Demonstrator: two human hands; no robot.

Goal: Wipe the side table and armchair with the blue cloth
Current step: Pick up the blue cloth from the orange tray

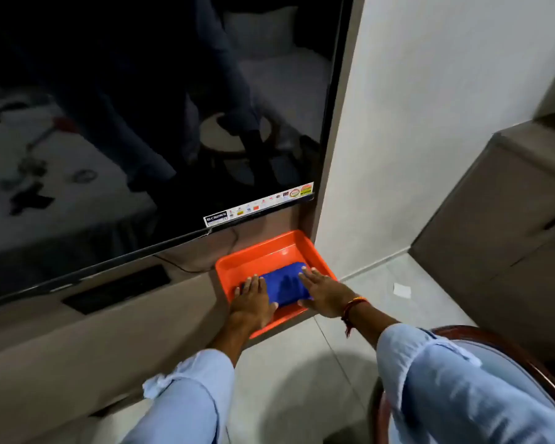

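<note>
A folded blue cloth (pixel 285 283) lies inside an orange tray (pixel 263 248) on a beige TV shelf. My left hand (pixel 253 299) rests flat on the cloth's left edge with fingers spread. My right hand (pixel 324 291) lies flat on the cloth's right edge, fingers extended, a red thread band at its wrist. Neither hand is closed around the cloth. The armchair's dark wooden rim (pixel 500 341) shows at the lower right, partly hidden by my right sleeve. The side table appears only as a dim reflection in the TV screen.
A large black TV (pixel 141 123) hangs above the beige shelf (pixel 77 341). A white wall (pixel 430 123) stands to the right of the tray. A beige cabinet (pixel 510 219) is at the far right. A scrap of paper (pixel 401 289) lies on the tiled floor.
</note>
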